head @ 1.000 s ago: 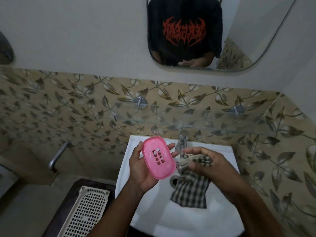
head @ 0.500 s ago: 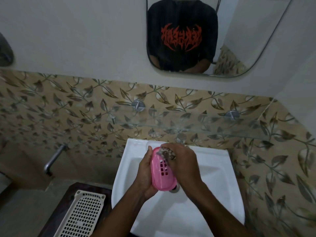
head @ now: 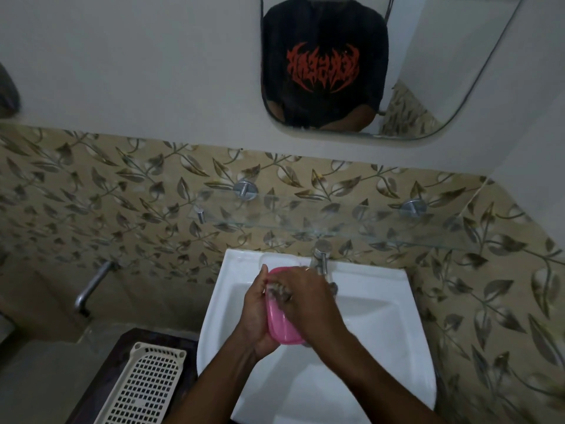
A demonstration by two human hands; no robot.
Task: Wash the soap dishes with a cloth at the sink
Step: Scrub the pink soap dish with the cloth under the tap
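Note:
My left hand (head: 255,313) holds a pink oval soap dish (head: 279,324) tilted on edge over the white sink (head: 379,319). My right hand (head: 308,301) presses a bunched checked cloth (head: 279,293) against the dish's upper face. Most of the cloth is hidden inside my right hand. The chrome tap (head: 321,258) stands just behind my hands.
A cream perforated plastic tray (head: 143,387) lies on a dark stand left of the sink. A glass shelf (head: 351,221) juts from the leaf-patterned tiles above the tap. A second wall tap (head: 91,286) sticks out at left. A mirror (head: 382,65) hangs above.
One second ago the cloth hung loose from my right hand beside the dish. It is now bunched and pressed on the dish, and my right hand has slid a little along it.

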